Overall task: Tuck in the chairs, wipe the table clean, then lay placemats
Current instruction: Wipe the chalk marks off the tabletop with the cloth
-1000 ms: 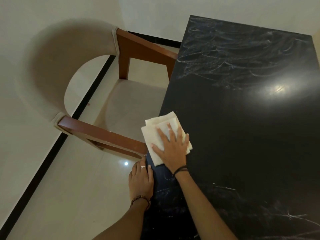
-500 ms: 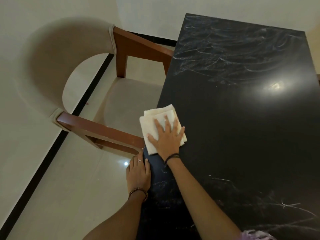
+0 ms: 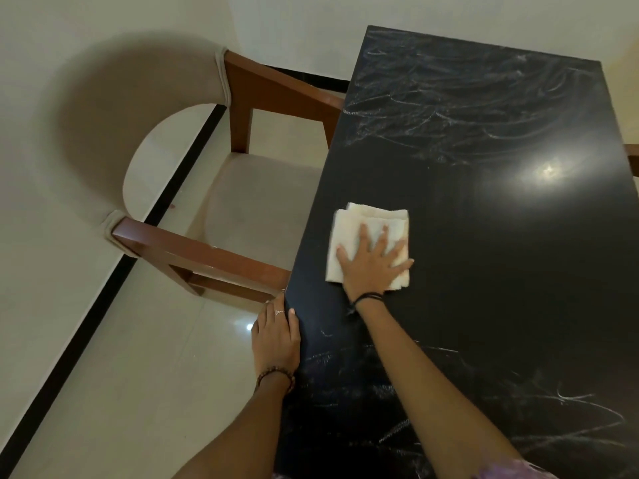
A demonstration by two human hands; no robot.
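A black table fills the right side, with whitish smear marks at its far end and near end. A folded white cloth lies on it near the left edge. My right hand presses flat on the cloth with fingers spread. My left hand rests on the table's left edge, fingers straight, holding nothing. A beige chair with brown wooden arms stands at the table's left side, its arm ends meeting the table edge.
Pale glossy floor tiles with a black border strip lie to the left. A light wall runs behind the table. A bit of another chair's wood shows at the right edge.
My right hand has slid the cloth to the right, away from the table's left edge. My left hand stays on the edge.
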